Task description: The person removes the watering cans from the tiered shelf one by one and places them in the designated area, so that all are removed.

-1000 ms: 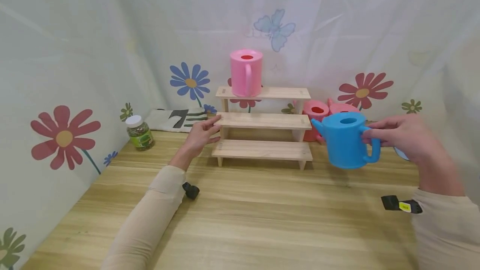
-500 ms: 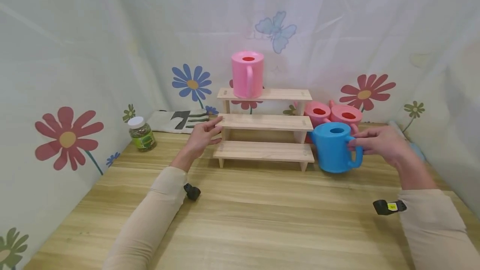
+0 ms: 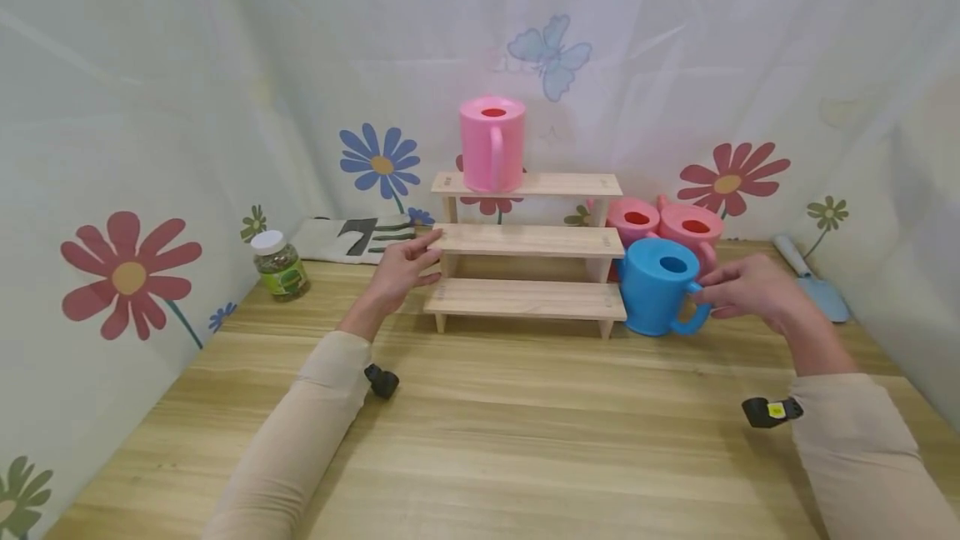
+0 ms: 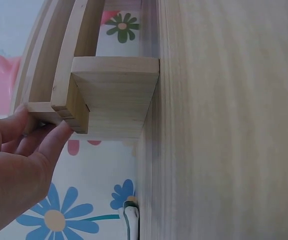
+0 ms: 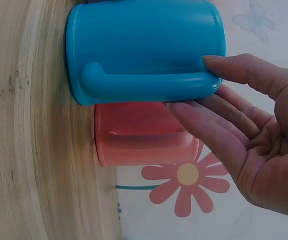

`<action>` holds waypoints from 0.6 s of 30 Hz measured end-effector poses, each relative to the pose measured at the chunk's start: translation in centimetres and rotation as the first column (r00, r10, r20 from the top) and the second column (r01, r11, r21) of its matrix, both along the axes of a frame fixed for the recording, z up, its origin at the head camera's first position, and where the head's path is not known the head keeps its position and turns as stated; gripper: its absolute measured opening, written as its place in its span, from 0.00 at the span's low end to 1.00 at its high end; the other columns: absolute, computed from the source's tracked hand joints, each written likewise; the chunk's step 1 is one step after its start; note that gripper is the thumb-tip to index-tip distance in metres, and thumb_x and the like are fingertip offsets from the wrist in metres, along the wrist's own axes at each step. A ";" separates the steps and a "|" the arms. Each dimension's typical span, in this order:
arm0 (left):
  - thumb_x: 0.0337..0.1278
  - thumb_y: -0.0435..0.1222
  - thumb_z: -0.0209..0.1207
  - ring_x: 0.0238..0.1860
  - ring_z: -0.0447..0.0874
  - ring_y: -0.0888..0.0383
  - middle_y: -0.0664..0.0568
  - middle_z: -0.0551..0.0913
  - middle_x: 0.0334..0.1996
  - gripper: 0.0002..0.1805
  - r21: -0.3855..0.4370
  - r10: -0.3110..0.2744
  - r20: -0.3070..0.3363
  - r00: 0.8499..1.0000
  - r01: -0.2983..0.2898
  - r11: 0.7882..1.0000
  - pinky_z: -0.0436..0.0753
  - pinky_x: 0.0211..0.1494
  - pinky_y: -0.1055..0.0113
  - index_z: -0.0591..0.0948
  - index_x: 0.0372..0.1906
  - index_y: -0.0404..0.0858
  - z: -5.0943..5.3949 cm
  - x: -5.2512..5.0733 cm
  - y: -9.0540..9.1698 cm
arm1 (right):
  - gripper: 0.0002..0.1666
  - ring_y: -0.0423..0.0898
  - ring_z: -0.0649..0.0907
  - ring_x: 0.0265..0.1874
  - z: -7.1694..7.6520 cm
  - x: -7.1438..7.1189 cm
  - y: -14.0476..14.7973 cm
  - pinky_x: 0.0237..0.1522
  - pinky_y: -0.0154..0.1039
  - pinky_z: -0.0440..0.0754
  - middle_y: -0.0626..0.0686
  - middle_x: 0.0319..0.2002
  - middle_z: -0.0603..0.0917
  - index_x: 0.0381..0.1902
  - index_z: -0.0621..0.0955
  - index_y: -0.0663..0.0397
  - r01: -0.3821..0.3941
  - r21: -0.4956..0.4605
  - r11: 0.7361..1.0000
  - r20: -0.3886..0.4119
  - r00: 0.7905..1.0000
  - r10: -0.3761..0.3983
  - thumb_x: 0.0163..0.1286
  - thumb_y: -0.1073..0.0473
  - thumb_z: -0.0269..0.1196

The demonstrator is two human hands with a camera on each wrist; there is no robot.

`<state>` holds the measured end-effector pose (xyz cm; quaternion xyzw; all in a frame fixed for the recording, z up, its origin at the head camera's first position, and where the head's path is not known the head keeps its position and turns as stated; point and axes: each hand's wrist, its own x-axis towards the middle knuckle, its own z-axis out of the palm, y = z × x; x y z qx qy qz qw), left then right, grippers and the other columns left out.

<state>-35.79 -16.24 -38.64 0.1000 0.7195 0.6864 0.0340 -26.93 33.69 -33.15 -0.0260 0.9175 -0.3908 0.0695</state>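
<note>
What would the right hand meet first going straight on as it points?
The blue watering can: the fingers of the right hand are at its handle, and the can's body lies just ahead. Beyond that, probably the wooden stand, though depth there is unclear.

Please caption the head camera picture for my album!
Right grip on a blue watering can beside a three-tier wooden stand topped by a pink watering can.

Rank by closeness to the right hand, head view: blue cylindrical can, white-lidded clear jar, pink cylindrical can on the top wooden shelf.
1. Blue cylindrical can: touched by the right hand.
2. Pink cylindrical can: top wooden shelf, left of centre.
3. White-lidded clear jar: far left, on table.
</note>
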 end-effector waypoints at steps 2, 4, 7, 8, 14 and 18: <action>0.75 0.32 0.53 0.71 0.65 0.45 0.42 0.61 0.75 0.26 0.002 -0.006 -0.009 1.000 0.006 1.000 0.74 0.66 0.43 0.68 0.74 0.39 0.0 0.1 0.0 | 0.35 0.59 0.87 0.43 0.0 0.0 0.1 0.49 0.54 0.86 0.69 0.50 0.82 0.58 0.76 0.76 0.000 -0.002 1.000 0.008 1.000 0.000 0.66 0.52 0.71; 0.75 0.32 0.52 0.71 0.64 0.45 0.42 0.60 0.75 0.26 0.002 -0.012 -0.020 1.000 0.012 1.000 0.74 0.66 0.42 0.68 0.74 0.38 0.0 0.2 0.0 | 0.37 0.59 0.87 0.43 0.0 0.0 0.1 0.50 0.55 0.85 0.71 0.53 0.80 0.60 0.75 0.75 -0.001 0.004 1.000 0.013 1.000 0.001 0.66 0.51 0.71; 0.75 0.32 0.52 0.72 0.64 0.45 0.44 0.58 0.76 0.26 0.000 -0.018 -0.029 0.999 0.018 1.000 0.73 0.66 0.42 0.68 0.74 0.38 0.1 0.3 0.0 | 0.38 0.58 0.87 0.44 -0.1 -0.1 0.0 0.51 0.55 0.85 0.72 0.56 0.78 0.61 0.75 0.75 -0.007 0.006 1.000 0.018 1.000 0.007 0.66 0.51 0.71; 0.75 0.32 0.53 0.72 0.64 0.45 0.44 0.58 0.77 0.26 0.000 -0.019 -0.029 0.999 0.019 1.000 0.73 0.66 0.41 0.68 0.74 0.38 0.1 0.3 0.0 | 0.37 0.58 0.87 0.43 -0.1 -0.2 0.0 0.51 0.55 0.85 0.73 0.56 0.77 0.62 0.75 0.75 -0.010 0.004 1.000 0.018 1.000 0.010 0.66 0.51 0.71; 0.75 0.33 0.53 0.72 0.64 0.46 0.45 0.58 0.77 0.26 -0.014 -0.023 -0.030 0.999 0.022 1.000 0.76 0.64 0.45 0.68 0.74 0.39 0.0 0.3 -0.1 | 0.35 0.55 0.87 0.42 -0.1 -0.2 -0.1 0.50 0.54 0.86 0.72 0.56 0.78 0.61 0.75 0.74 -0.020 -0.013 1.000 0.016 1.000 0.020 0.66 0.53 0.71; 0.75 0.34 0.53 0.72 0.63 0.47 0.46 0.58 0.77 0.26 -0.023 -0.018 -0.027 0.999 0.018 1.000 0.79 0.63 0.49 0.68 0.74 0.39 0.0 0.2 -0.1 | 0.37 0.58 0.86 0.45 0.1 0.1 -0.3 0.51 0.54 0.85 0.72 0.57 0.77 0.62 0.75 0.74 -0.024 -0.004 1.000 0.005 1.000 0.024 0.66 0.51 0.71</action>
